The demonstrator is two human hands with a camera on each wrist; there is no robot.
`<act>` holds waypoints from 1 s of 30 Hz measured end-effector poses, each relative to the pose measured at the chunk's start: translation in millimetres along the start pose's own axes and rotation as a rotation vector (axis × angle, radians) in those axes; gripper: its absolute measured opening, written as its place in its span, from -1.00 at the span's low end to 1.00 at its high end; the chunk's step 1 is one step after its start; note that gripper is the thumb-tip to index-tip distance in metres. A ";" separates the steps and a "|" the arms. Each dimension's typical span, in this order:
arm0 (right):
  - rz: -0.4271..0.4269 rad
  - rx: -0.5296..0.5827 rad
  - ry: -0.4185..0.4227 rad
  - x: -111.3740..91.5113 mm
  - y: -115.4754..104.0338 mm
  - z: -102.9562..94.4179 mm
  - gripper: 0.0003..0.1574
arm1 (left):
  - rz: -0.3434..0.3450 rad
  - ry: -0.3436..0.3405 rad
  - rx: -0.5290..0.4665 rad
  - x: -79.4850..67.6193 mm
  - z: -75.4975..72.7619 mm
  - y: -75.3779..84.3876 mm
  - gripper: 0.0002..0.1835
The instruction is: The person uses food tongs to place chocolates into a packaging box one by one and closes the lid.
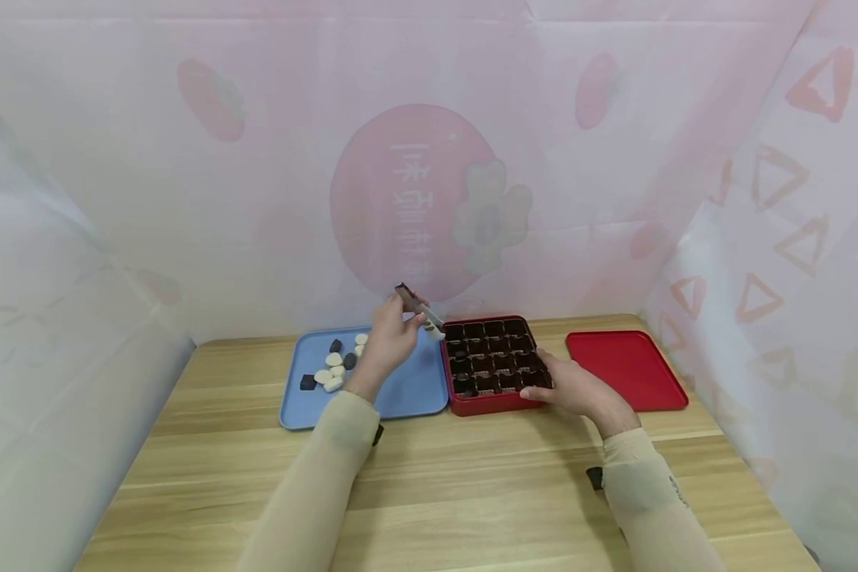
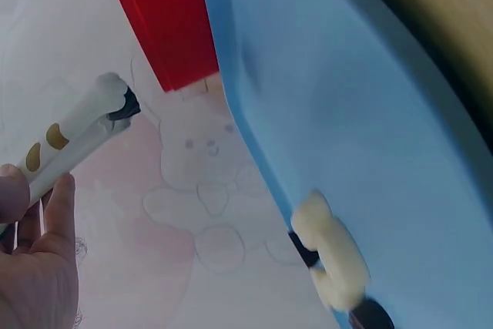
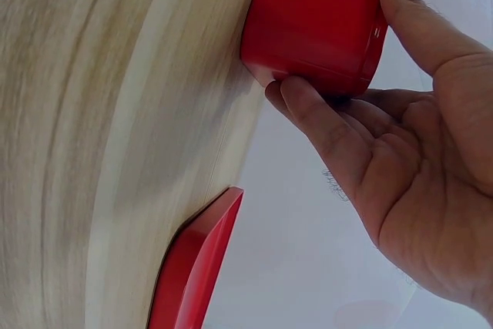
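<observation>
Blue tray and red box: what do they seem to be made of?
The blue tray looks like smooth, matte plastic, judging by its even colour and raised rim. The red box looks smooth, with slight sheen on its wall; plastic or painted metal, I can't tell.

Even, diffuse light leaves the backdrop [image 1: 272, 183] pale and washed out, with a soft shadow on the surface [image 1: 457, 492] beside the right sleeve [image 1: 654, 500]. Dark compartments [image 1: 492, 347] lose detail; their contents perhaps cannot be judged. In the left wrist view, white pieces [image 2: 343, 260] blur; in the right, the red box [image 3: 316, 28] carries a faint sheen.
</observation>
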State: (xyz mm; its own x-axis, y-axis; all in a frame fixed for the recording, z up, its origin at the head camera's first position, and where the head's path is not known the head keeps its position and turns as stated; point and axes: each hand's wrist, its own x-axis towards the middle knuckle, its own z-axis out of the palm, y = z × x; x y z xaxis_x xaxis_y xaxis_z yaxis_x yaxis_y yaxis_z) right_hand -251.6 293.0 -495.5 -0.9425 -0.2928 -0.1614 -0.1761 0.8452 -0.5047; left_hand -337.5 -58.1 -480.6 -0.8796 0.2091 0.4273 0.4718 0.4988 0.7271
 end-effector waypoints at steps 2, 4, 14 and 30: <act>0.001 -0.003 -0.001 0.0 -0.2 -0.1 0.34 | 0.004 0.012 -0.008 3.6 8.1 3.3 -0.76; 0.002 -0.009 -0.001 0.2 -0.3 0.0 0.34 | 0.003 0.019 -0.017 6.6 15.9 5.2 -0.77; 0.005 -0.010 -0.001 2.9 -1.5 3.2 0.34 | -0.009 -0.012 -0.009 12.6 37.5 1.5 -0.77; 0.006 -0.005 -0.002 2.8 0.5 2.4 0.31 | -0.045 -0.075 -0.060 9.6 36.2 -2.9 -0.72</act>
State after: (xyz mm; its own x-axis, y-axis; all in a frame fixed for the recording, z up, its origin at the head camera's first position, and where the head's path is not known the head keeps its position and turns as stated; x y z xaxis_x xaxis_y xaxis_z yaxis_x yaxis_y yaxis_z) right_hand -253.6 291.5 -498.2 -0.9429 -0.2886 -0.1663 -0.1717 0.8489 -0.4998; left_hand -349.5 -27.0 -498.0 -0.9009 0.2514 0.3539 0.4328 0.4586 0.7761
